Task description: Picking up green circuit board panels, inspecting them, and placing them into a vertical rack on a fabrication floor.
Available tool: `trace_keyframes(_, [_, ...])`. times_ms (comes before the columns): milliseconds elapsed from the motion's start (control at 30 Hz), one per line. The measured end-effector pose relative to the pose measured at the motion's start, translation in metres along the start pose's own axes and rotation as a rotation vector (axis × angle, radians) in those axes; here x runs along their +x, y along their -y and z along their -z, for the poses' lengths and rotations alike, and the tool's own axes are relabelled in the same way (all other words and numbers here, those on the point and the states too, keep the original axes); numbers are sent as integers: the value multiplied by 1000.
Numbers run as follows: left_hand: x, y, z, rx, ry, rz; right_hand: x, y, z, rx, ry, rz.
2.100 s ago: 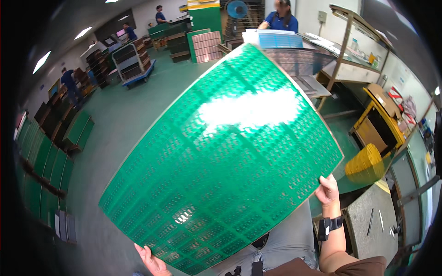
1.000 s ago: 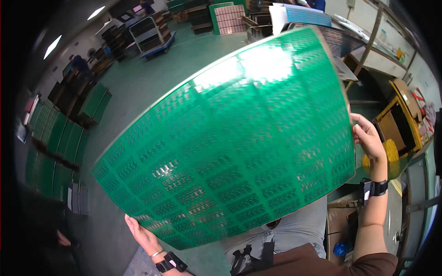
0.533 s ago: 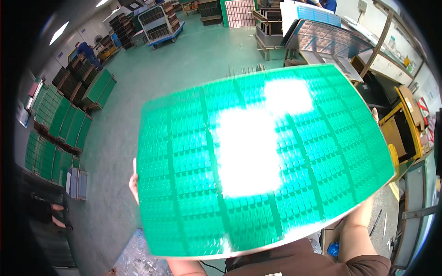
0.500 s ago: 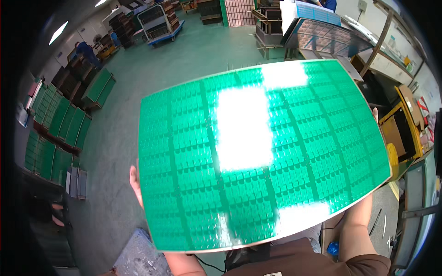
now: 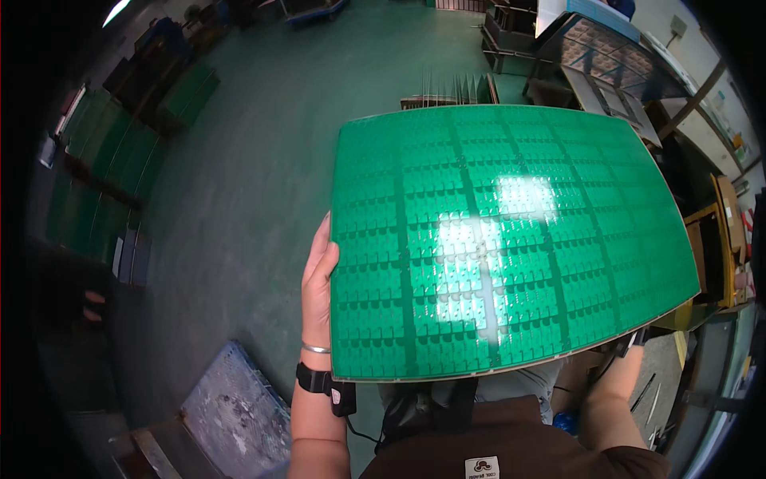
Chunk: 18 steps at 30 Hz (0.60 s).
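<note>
A large green circuit board panel (image 5: 447, 184), patterned with rows of small repeated units, is held up in front of my body, slightly tilted, with bright glare on its middle. My left hand (image 5: 321, 259) is closed on its left edge, the thumb over the rim and the other fingers partly behind. A metal bangle and a black strap with a small box sit on that arm. My right forearm (image 5: 614, 395) reaches up to the panel's lower right edge. The panel hides that hand's fingers behind it.
Behind the panel stands a rack (image 5: 459, 96) with thin upright sheets. Stacked green panels (image 5: 104, 176) line the left side. A worn blue-grey platform (image 5: 235, 411) lies low at left. Right of me are a bench with a tilted frame (image 5: 610, 56) and a yellow frame (image 5: 722, 239).
The panel has shifted right within the view and its glare has shrunk. My left hand and forearm now show more fully. Right fingertips seen at the panel's edge earlier are now hidden.
</note>
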<state>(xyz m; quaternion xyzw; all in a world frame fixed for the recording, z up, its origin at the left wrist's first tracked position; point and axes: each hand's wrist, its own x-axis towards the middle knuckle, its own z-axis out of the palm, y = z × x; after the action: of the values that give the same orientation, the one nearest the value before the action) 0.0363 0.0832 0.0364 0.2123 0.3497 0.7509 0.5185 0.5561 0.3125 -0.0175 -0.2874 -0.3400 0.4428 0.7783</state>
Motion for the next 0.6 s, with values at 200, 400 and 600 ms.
trace_keyframes(200, [0, 12, -5, -123, 56, -37, -65, 3, 7, -53, -237, -97])
trace_keyframes(400, [3, 25, -4, -116, 108, -20, -92, 11, 1, -11, -438, -180])
trace_keyframes(600, [-1, 24, 0, -27, 111, -30, -80, 4, 31, 197, -418, -394])
